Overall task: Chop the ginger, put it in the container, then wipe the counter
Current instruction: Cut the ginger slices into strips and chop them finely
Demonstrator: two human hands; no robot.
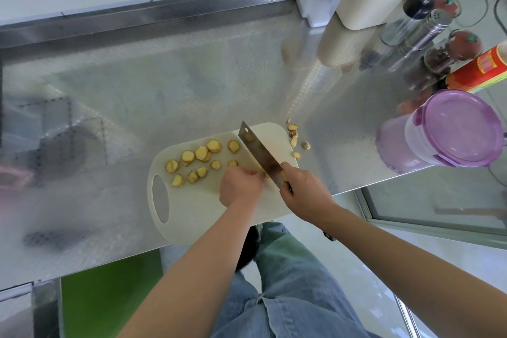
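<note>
A cream cutting board (192, 217) lies at the counter's front edge. Several yellow ginger slices (201, 153) are spread over its left half. My left hand (241, 186) curls over a ginger piece right beside the blade; the piece itself is almost hidden under my fingers. My right hand (304, 192) grips the handle of a cleaver (259, 153), whose steel blade stands edge-down on the board just right of my left fingers. A clear container with a purple lid (458, 129) stands shut at the counter's right end.
Several ginger peel scraps (294, 134) lie on the steel counter (137, 85) past the board's far right corner. Bottles, a pepper shaker (428, 27), a red can (477, 71) and a cream caddy (384, 0) crowd the far right. The counter edge runs just under the board.
</note>
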